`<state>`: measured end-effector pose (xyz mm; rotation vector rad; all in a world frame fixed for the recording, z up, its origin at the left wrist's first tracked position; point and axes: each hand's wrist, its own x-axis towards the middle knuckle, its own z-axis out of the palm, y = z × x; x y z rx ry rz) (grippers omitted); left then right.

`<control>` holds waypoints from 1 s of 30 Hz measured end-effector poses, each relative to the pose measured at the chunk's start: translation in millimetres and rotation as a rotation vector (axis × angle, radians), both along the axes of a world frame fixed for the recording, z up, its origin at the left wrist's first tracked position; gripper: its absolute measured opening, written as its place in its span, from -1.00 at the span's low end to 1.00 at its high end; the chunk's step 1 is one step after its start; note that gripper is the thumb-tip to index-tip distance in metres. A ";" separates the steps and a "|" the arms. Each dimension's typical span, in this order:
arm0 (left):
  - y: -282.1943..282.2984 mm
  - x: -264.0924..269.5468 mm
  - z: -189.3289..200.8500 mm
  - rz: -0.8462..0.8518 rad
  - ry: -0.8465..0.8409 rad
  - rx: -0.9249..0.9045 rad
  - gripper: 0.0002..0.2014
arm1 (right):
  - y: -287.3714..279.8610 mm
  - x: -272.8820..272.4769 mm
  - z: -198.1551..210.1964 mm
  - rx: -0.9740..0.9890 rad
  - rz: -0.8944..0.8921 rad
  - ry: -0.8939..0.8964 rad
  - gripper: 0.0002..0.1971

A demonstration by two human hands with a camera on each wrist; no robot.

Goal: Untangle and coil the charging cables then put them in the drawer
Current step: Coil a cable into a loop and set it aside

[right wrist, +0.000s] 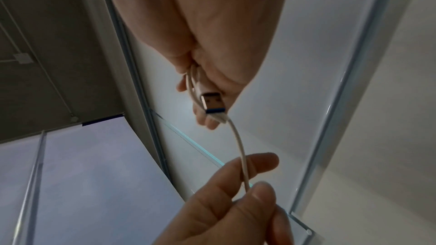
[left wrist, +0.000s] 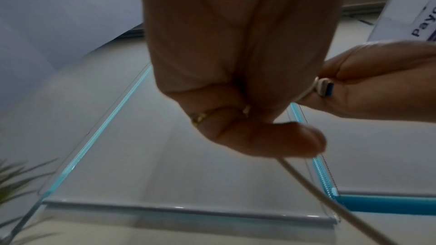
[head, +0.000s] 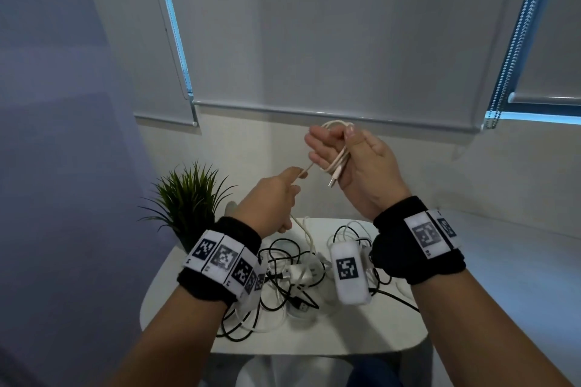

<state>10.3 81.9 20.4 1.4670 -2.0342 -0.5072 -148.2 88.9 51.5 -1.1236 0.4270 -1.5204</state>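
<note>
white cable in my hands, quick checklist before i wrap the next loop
1. Coil held: ok, right hand grips the loops of the white cable.
2. Feed controlled: ok, left hand pinches the strand running to the coil.
3. USB plug clear: ok, it hangs free below the right hand.
4. Tail free: cannot tell, it drops into the cable pile on the table.
5. Drawer ready: cannot tell, none in view.
</note>
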 end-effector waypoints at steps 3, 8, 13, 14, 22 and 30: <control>4.2 -0.5 -3.2 -0.037 0.030 0.075 -0.77 | -4.4 -2.1 -1.6 -0.037 -0.124 0.104 -0.76; 12.4 -2.0 -4.5 -0.065 0.007 0.148 -0.82 | -8.7 -7.3 -3.5 -0.123 -0.381 0.359 -0.79; 12.2 7.2 -2.8 -0.044 -0.066 -0.010 -0.76 | -20.0 -14.3 -16.0 -0.231 -0.502 0.729 -0.84; 12.1 8.3 0.9 -0.059 -0.013 -0.053 -0.76 | -22.4 -16.1 -19.0 -0.244 -0.522 0.811 -0.83; 10.7 13.0 23.0 -0.020 0.312 -0.351 -0.87 | -11.1 -8.5 -25.6 -0.114 -0.226 0.894 -0.67; 1.1 13.2 6.5 0.021 0.380 -0.187 -0.82 | -1.5 -0.9 -24.2 -0.042 0.019 0.573 -0.65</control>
